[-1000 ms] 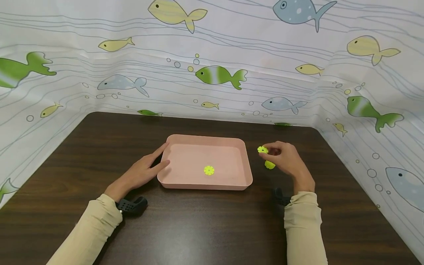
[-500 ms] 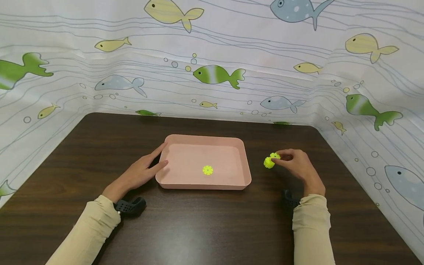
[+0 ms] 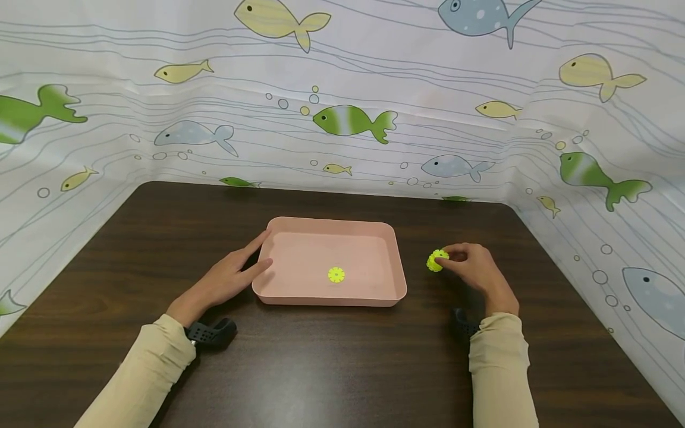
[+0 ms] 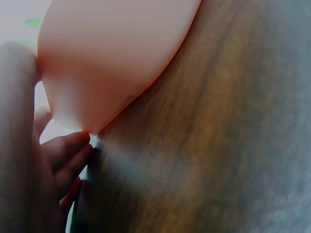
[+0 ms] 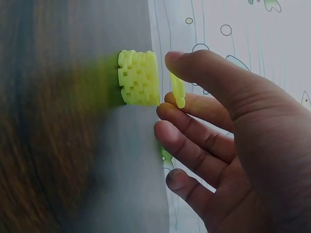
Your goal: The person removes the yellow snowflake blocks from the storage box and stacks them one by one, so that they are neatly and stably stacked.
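In the head view my right hand (image 3: 473,267) pinches a bright yellow-green, flower-shaped plastic disc (image 5: 178,92) between thumb and fingers. Just below it, a short stack (image 5: 139,77) of matching discs stands on the table; the right wrist view shows a small gap between disc and stack. My left hand (image 3: 227,276) rests at the left side of a shallow pink tray (image 3: 332,301), its fingers extended, the thumb reaching over the rim. In the left wrist view the fingers (image 4: 70,150) touch the tray's corner. One more disc (image 3: 336,274) lies flat inside the tray.
The dark wooden table (image 3: 321,368) carries the tray and stack. A white sheet (image 3: 407,77) printed with fish stands around its back and sides. A black wrist device (image 3: 214,333) sits on the left wrist.
My right hand has moved right and down with the disc, from left of and above the stack to just over it. The left hand stays at the tray.
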A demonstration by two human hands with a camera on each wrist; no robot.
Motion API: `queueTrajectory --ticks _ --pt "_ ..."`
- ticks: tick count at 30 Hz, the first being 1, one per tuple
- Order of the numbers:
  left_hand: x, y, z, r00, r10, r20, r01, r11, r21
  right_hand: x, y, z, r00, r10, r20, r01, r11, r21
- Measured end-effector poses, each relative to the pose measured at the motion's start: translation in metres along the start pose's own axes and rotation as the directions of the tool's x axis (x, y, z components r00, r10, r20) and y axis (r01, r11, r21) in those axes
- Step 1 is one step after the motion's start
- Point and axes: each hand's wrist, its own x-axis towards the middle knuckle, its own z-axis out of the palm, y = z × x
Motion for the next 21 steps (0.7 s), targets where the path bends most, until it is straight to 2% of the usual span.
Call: queueTrajectory --ticks 21 --pt "0.0009 -0.0024 0.0014 1.0 0.017 -0.007 -0.017 1.0 -0.007 0.0017 -0.0004 0.0039 0.999 -0.023 0.023 0.023 1.0 -0.013"
